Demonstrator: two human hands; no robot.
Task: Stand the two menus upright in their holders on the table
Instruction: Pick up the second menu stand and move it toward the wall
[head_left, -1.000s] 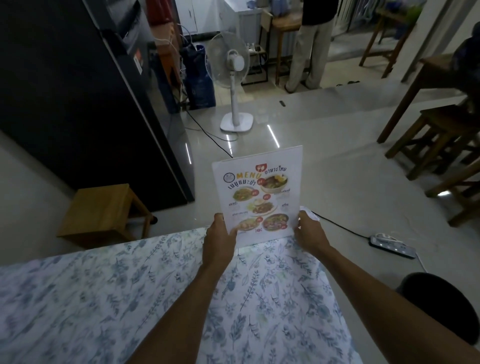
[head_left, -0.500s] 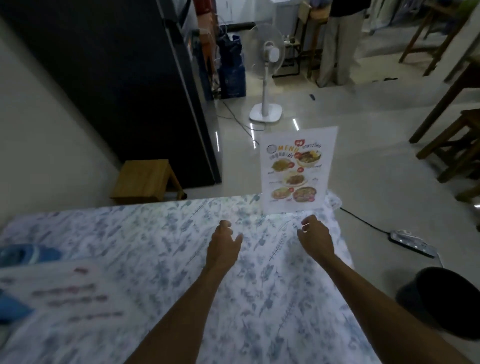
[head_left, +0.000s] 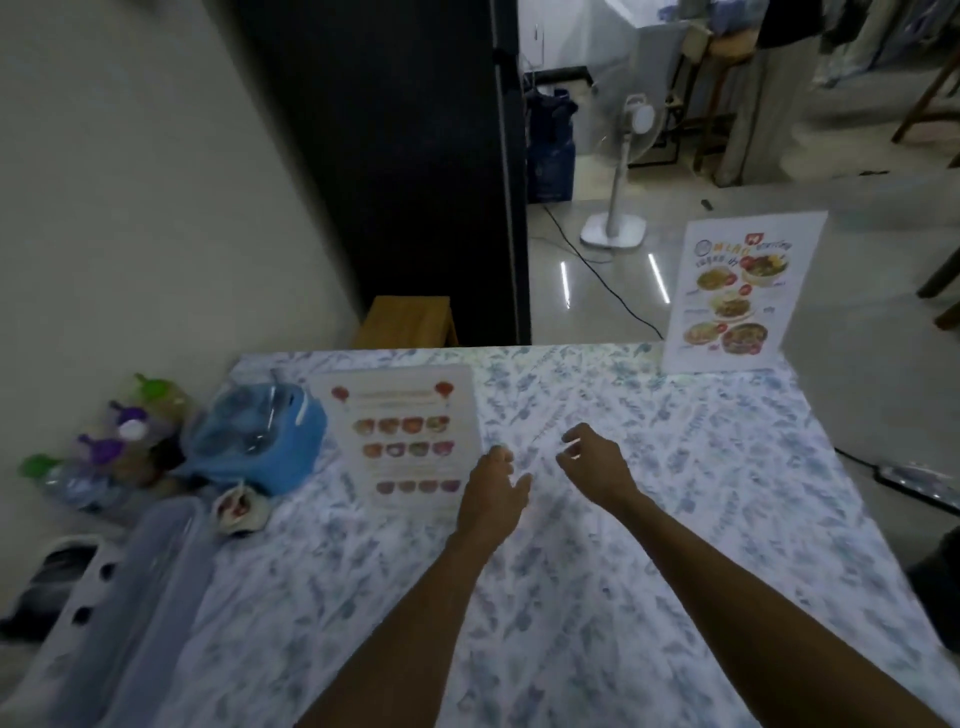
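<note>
One menu, white with food pictures, stands upright at the table's far right corner; its holder is too faint to make out. A second menu with red lanterns and rows of dishes lies flat on the floral tablecloth, left of centre. My left hand hovers just right of the flat menu's lower edge, fingers loose and empty. My right hand hangs beside it over bare cloth, fingers curled apart, holding nothing.
A blue plastic bag sits left of the flat menu, with several capped bottles by the wall. A clear lidded box lies at the near left. Beyond the table stand a wooden stool, a black fridge and a floor fan.
Both hands let go of the upright menu and drew back over the table, moving left. The view swung left, bringing the flat menu, bag and bottles into sight.
</note>
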